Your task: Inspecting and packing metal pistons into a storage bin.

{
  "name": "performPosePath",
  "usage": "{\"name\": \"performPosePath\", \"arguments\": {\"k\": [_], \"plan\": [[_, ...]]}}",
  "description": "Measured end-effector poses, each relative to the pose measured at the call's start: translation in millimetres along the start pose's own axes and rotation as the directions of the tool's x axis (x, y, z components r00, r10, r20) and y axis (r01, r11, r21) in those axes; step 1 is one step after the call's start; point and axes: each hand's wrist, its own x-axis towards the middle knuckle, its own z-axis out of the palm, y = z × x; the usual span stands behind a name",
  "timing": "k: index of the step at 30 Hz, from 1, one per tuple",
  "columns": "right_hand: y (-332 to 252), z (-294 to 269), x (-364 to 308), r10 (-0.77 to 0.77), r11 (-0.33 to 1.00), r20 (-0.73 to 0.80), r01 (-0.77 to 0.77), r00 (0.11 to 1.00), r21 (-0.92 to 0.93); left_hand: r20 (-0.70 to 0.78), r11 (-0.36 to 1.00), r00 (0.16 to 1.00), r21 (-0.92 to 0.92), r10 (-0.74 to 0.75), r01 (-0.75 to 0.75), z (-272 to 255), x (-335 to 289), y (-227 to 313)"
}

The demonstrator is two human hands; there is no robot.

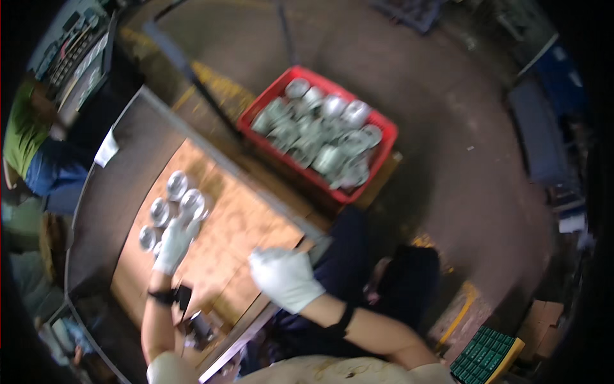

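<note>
My left hand [175, 244], in a white glove, reaches over the table among several shiny round metal cups. Its fingers are stretched and apart, with the tips at the lower edge of one metal cup [192, 203]; whether they touch it is blurred. Another cup [177, 185] lies just beyond, and more cups [159, 211] sit left of the fingers. Near the table's right edge, my right hand [284, 279], also gloved in white, is closed with its fingers curled in. What it holds, if anything, is hidden.
A red crate [259, 136] full of silvery metal parts stands beyond the table's far edge. Brown board [220, 256] covers part of the dark-rimmed table. A person in a green top [29, 121] sits at the far left. A green-and-yellow box [486, 355] is at lower right.
</note>
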Motion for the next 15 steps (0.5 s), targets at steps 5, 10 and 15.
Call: {"name": "performPosePath", "arguments": {"k": [5,10,15], "plan": [[-4.6,20.2,-7.6,-0.036,0.99,-0.059,0.044,0.998,0.137,0.268,-0.184,0.951,-0.953,-0.154,0.239,-118.8,-64.3,142.2],[3.5,32.8,-8.5,-0.053,0.985,-0.024,0.056,0.998,0.166,0.158,-0.408,0.96,-0.911,-0.231,0.052,-115.1,-95.5,199.6],[-24.0,3.7,-3.7,-0.216,0.971,0.034,0.219,0.976,-0.093,0.004,0.008,0.815,-1.0,-0.58,0.01,-75.8,-88.5,173.8]]}}
